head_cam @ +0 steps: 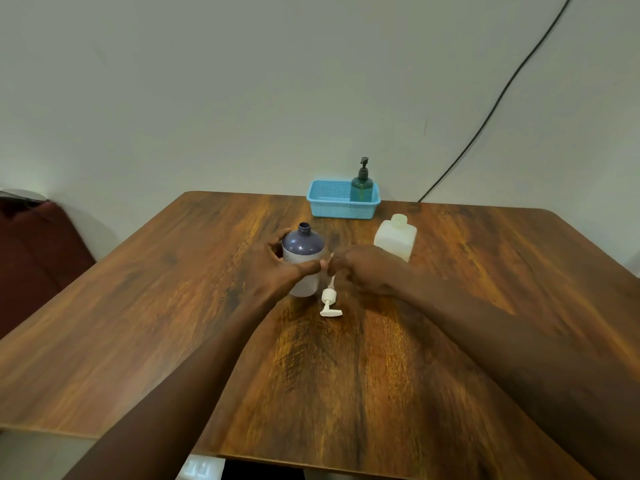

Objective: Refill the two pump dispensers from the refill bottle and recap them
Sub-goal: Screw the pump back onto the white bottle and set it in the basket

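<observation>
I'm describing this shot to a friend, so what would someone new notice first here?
Two bare arms reach to the middle of the wooden table, where the left hand wraps an uncapped purple bottle and the right hand holds a white pump by its tube, head on the table. A capless white bottle stands behind, and a blue basket by the wall holds a green pump bottle.

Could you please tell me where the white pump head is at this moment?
In the head view, the white pump head lies on the table just right of the open purple bottle, its tube running up under the right hand.
</observation>
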A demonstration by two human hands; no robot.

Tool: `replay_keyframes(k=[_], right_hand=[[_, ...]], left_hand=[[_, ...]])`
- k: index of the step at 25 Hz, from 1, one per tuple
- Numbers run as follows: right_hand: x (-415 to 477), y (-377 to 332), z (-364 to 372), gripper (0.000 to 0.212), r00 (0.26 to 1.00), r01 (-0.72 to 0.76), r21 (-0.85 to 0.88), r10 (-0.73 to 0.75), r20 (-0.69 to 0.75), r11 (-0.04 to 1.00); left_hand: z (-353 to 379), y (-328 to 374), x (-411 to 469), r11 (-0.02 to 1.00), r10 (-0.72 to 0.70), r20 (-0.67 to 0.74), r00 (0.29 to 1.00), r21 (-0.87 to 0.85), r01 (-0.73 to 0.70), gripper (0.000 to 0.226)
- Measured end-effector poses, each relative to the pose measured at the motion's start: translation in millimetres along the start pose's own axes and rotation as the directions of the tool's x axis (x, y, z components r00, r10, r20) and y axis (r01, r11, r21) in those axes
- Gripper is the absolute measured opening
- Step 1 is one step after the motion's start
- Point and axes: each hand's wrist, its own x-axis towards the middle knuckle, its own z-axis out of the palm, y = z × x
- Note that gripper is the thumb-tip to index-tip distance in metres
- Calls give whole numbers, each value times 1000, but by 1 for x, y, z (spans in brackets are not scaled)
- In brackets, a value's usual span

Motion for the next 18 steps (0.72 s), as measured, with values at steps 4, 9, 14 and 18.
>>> replay_keyframes(k=[4, 9, 14, 18], right_hand=[[8, -8, 28, 56, 981, 94, -107, -74, 180, 990], [10, -7, 10, 30, 1000, 0, 113, -1, 11, 994], [9, -12, -32, 29, 885, 26, 454, 191, -425, 891], [11, -24, -61, 44, 775, 131, 673, 348, -527, 728]], left_hand=[[-9, -10, 0, 999, -16, -23, 1000, 30, 17, 81], [-12, -16, -2, 998, -54, -61, 997, 18, 55, 87], [-10, -10, -5, 998, -52, -48, 998, 37, 54, 83], [-8, -1, -6, 998, -22, -5, 1000, 64, 23, 74]])
